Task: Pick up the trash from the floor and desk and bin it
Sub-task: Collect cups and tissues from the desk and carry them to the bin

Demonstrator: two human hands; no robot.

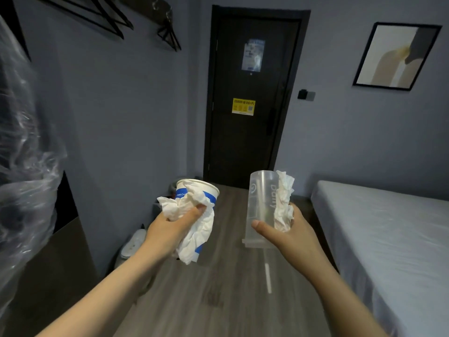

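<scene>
Trash fills both my hands, held out over the wood-grain floor [218, 300]. My left hand [170, 224] is curled round a paper cup [199, 190], white with a blue band and a dented rim. Its thumb pins a crumpled white tissue [196, 229] against the cup's side, and the tissue hides most of the cup's lower half. My right hand [289, 234] grips a clear, frosted plastic cup [260, 205], lipped end down, thumb across the near side. A second wad of tissue [283, 203] is pinched against the cup wall, and that hand's fingers are hidden behind it. Below the plastic cup a white streak [268, 278] is blurred, perhaps a straw. Far ahead stands a dark door [252, 142]. A smooth grey-sheeted bed [388, 227] runs along the right. Crinkled clear plastic sheeting [26, 166] is cut off at the left edge.
</scene>
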